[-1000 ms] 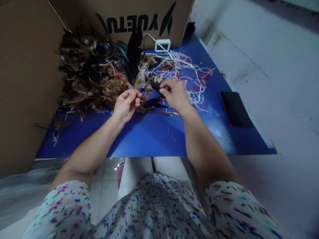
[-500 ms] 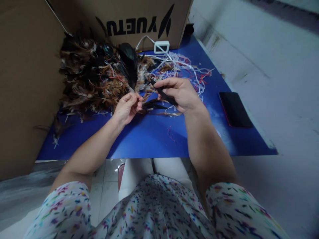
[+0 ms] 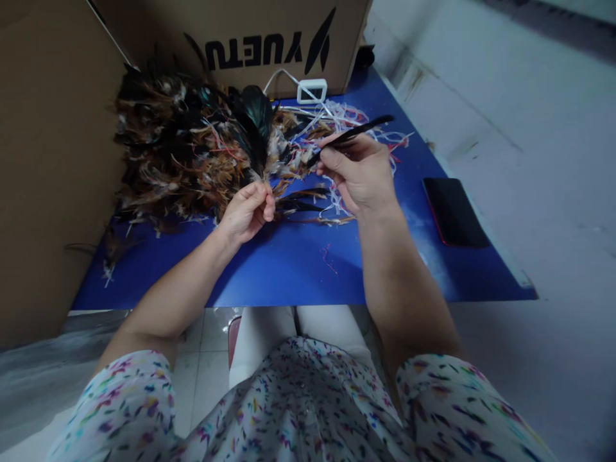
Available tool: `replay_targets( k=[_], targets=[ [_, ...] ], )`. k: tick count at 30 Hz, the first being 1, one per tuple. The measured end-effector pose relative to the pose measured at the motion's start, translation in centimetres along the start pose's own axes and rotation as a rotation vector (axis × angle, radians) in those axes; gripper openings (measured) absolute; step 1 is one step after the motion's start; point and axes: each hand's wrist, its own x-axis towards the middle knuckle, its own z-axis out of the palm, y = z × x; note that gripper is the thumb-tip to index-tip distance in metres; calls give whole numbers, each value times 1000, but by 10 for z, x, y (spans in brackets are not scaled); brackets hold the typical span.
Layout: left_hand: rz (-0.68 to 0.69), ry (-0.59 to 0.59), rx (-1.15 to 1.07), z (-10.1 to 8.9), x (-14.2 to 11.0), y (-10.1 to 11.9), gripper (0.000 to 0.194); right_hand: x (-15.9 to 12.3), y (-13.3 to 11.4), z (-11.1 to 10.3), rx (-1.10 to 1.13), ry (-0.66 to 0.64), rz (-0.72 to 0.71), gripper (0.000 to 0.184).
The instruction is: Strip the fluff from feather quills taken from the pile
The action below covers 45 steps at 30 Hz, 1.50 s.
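Pinched in my left hand (image 3: 249, 208) are the lower ends of dark feathers (image 3: 255, 125), which fan upward with a greenish sheen and pale fluff near the base. My right hand (image 3: 359, 170) grips a long narrow black feather (image 3: 360, 128) between thumb and fingers, its tip pointing up to the right. To the left of my left hand spreads a large heap of brown and black feathers (image 3: 178, 154). Between and below my hands a few loose dark feathers (image 3: 303, 200) lie on the blue table (image 3: 289, 269).
White and red strings (image 3: 346, 112) lie tangled behind my right hand. A small white-framed device (image 3: 312, 92) stands before a cardboard box (image 3: 289, 19) at the back. A phone (image 3: 455, 212) lies on the right. Another cardboard panel (image 3: 48, 160) borders the left side.
My right hand has drawn a black feather away from the loose ones and moved right, turning it tip up. My left hand has stayed nearly in place with its feathers, which now fan wider.
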Motion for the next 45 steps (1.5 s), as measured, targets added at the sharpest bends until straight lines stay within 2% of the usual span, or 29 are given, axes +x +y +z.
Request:
replay_targets(
  k=[6,13,21,27,34,41,45],
  targets=[
    [1,-73,-9,-2,0,-2,33,0,-17,6,196,5,8,47],
    [-66,-93,15,0,-3,-1,33,-5,-27,9,-21,-8,49,49],
    [-99,-135,13,1,-4,0,32,-2,-23,8,94,0,18,57],
    [-95,-163,22,0,-4,-1,29,-1,-21,4,-6,13,27,46],
    [-91,-199,-1,-3,-4,-2,30,1,-26,2,222,84,-61,46],
    [-86,-270,-57,-5,-3,-3,41,1,-22,4,314,8,-103,38],
    [-99,-260,-54,-3,-3,-3,38,1,-16,2,259,-13,-92,39]
  ],
)
